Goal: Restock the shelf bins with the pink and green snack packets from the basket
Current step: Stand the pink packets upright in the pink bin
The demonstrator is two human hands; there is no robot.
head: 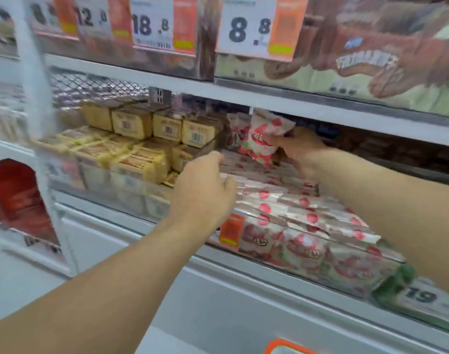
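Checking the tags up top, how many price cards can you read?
3 readable: 12.0 card at left, 18.8 card beside it, 8.8 card at right. Another at far left is blurred.

Whole view motion-blurred; print on the pink packet (260,139) unreadable, small text on the price tags (246,26) too. Right hand (298,146) fingers hidden behind that packet; left hand (205,192) fingertips lost among the pink packets in the bin (307,241). Green packet (394,284) half hidden behind the right forearm, brown boxes (371,57) cut by the right edge.
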